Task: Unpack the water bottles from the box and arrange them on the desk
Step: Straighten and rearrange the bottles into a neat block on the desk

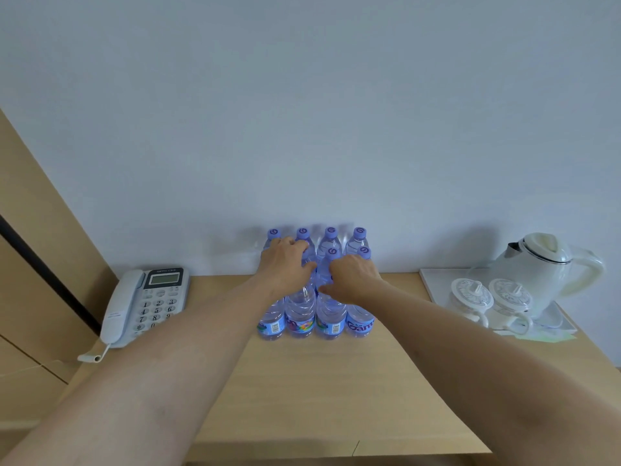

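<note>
Nearest the camera, two bare forearms reach forward over the wooden desk (pixel 336 381) toward a block of water bottles (pixel 300 314), which stands upright in tight rows at the desk's far middle, against the pale wall (pixel 302 95). The front row of the block shows four bottles with blue labels, touching side by side. The left hand (pixel 285 264) lies palm down on the tops of the bottles on the block's left side, fingers bent loosely over a cap; whether it truly grips one I cannot tell. The right hand (pixel 353 279) rests on the block's right side, fingers curled around the neck of a middle-row bottle, thumb pointing left. Behind the hands, the back row's four purple caps (pixel 331 232) stand clear. Left of the bottles, well apart, sits a white telephone (pixel 144 304). Right of the bottles, a white tray (pixel 433 280) carries two lidded cups (pixel 470 295) and a white kettle (pixel 544 267).
</note>
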